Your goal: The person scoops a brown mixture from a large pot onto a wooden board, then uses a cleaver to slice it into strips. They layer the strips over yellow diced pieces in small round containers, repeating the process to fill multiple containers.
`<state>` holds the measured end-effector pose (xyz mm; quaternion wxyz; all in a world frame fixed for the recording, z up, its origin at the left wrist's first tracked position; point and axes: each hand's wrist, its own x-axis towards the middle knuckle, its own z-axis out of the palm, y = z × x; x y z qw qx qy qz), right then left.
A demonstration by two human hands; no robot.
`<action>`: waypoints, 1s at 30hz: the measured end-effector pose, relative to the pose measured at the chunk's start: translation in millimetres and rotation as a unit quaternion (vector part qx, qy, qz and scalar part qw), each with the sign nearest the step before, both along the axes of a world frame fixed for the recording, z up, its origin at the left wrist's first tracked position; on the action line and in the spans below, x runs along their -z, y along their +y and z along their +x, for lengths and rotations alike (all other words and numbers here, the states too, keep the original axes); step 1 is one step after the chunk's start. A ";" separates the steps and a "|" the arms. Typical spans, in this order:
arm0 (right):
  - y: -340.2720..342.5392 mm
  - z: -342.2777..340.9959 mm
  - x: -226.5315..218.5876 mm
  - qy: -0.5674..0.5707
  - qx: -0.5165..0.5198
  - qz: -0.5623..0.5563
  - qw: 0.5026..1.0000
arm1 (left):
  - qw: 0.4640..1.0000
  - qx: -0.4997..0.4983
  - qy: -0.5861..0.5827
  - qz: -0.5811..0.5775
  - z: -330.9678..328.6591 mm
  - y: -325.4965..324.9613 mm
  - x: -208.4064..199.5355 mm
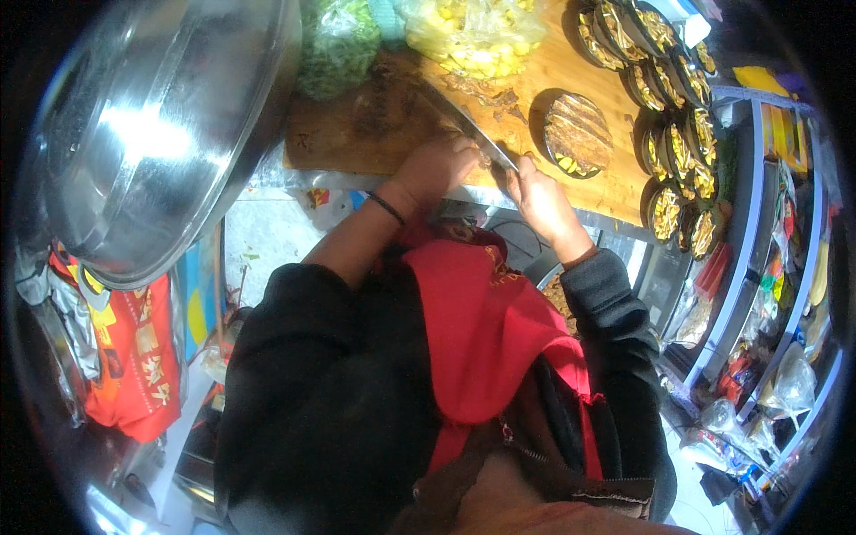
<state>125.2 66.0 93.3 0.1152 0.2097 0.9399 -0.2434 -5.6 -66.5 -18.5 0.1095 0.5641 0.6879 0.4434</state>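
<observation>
My right hand (540, 198) is closed round the handle of a knife (480, 134), whose long blade slants away to the far left over a wooden cutting board (334, 143). Beside the blade, at the board's near edge, my left hand (439, 168) has its fingers curled in; whatever is under them is hidden. Dark brown scraps of sliced meat (489, 96) lie just beyond the knife. To the right of it, a round black bowl (578, 135) holds sliced brown meat with some yellow pieces at its near side.
Several small black bowls (664, 214) of food crowd the board's right end, some stacked. At the back are a bag of yellow pieces (473, 40) and a bag of greens (339, 49). A big metal lid or basin (169, 134) looms left; shelves (758, 223) stand right.
</observation>
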 end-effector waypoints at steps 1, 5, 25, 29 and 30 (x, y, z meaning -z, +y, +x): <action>2.6 2.2 -0.6 0.017 0.013 -0.004 1.000 | 1.000 -0.016 0.001 0.013 -3.1 1.3 -1.5; 17.1 49.8 -1.7 0.164 0.088 -0.026 0.982 | 0.992 -0.096 -0.054 -0.061 -18.5 -2.3 -13.5; 120.2 131.8 73.3 0.151 0.400 0.179 0.886 | 0.962 -0.012 0.017 -0.272 -23.5 19.1 -42.3; 127.4 118.4 73.2 0.124 0.397 0.205 0.886 | 0.928 0.003 0.059 -0.368 -26.6 22.1 -46.5; 129.6 117.0 72.1 0.116 0.392 0.200 0.890 | 0.936 0.005 0.053 -0.349 -26.5 21.3 -47.7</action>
